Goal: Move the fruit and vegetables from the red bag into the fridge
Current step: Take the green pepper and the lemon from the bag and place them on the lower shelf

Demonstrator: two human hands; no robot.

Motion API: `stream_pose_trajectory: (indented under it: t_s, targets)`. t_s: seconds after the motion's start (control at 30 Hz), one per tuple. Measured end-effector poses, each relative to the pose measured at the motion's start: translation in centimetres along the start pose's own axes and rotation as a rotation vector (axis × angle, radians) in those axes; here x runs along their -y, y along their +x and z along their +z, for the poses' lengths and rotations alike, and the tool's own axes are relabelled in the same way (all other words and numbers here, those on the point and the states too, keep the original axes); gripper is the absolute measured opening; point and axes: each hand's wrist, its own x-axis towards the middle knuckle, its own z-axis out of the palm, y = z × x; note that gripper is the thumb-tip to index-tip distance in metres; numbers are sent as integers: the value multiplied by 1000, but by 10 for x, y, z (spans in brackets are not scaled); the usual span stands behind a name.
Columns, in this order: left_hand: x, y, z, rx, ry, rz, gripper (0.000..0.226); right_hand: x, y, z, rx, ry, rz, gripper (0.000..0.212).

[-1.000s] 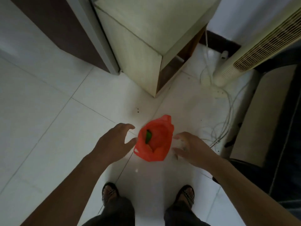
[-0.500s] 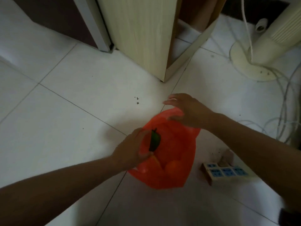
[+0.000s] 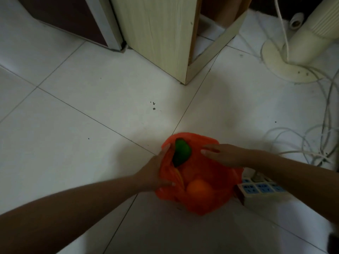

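Note:
The red bag (image 3: 211,202) lies on the white tiled floor, its mouth pulled open. Inside, a green vegetable (image 3: 180,152) shows at the upper left and an orange fruit (image 3: 199,187) sits lower down. My left hand (image 3: 156,173) grips the bag's left rim, thumb up beside the green vegetable. My right hand (image 3: 225,155) lies over the bag's upper right rim with its fingers straight, pointing left. A dark fridge (image 3: 73,19) with a grey edge stands at the top left, only its lower part visible.
A pale wooden cabinet (image 3: 156,33) stands behind the bag, next to the fridge. A white power strip (image 3: 262,189) touches the bag's right side, and loose cables (image 3: 311,142) trail to a cream fan base (image 3: 286,65) at right.
The view has closed in on the bag. My left hand has spread the left rim wider, baring the green vegetable and the orange fruit. My right hand has shifted over the upper right rim.

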Motion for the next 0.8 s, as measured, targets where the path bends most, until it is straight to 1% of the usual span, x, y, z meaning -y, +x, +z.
stream_pose_trajectory:
  t_s: [0.07,0.1,0.13,0.2,0.23,0.27,0.3,0.33,0.37,0.4,0.43,0.5,0.53,0.57,0.63,0.67,0.73,0.8]
  targets:
    - [-10,12,-23,-24,53,113,120,1,-7,-5,23,-15,-8,57]
    - [-14,17,-36,-51,86,119,120,3,-11,-9,12,-68,-39,56]
    - [-19,20,-48,-84,118,96,119,7,-14,-13,-29,-161,-81,55]
    - [-25,23,-61,-176,191,33,112,15,-17,-24,-179,-441,-190,56]
    - [-27,22,-62,-258,235,46,102,19,-16,-29,-270,-579,-252,56]
    - [-28,20,-59,-361,289,107,88,22,-11,-33,-342,-666,-310,56]
    - [-29,15,-52,-448,350,174,74,25,-4,-33,-390,-687,-362,56]
    - [-29,9,-43,-499,399,222,63,28,5,-32,-400,-663,-409,57]
    - [-27,4,-29,-501,431,235,61,30,14,-29,-389,-611,-463,59]
    - [-24,-2,-14,-454,441,206,65,31,24,-23,-351,-570,-504,62]
    - [-25,-8,-2,-386,435,118,74,32,33,-16,-311,-568,-523,66]
    - [-13,-11,18,-229,393,-91,98,30,46,-5,-258,-595,-482,75]
    - [-6,-9,22,-176,343,-154,106,28,50,0,-236,-580,-453,78]
    - [1,-6,22,-147,270,-177,111,27,51,6,-234,-536,-441,80]
    - [10,1,12,-83,177,-193,114,25,52,12,-235,-435,-435,82]
    - [13,2,5,-43,170,-186,113,23,52,13,-218,-404,-417,83]
    - [12,3,-10,19,183,-132,105,15,48,10,-183,-373,-364,86]
    - [11,5,-28,-15,241,-81,90,7,41,7,-184,-350,-325,87]
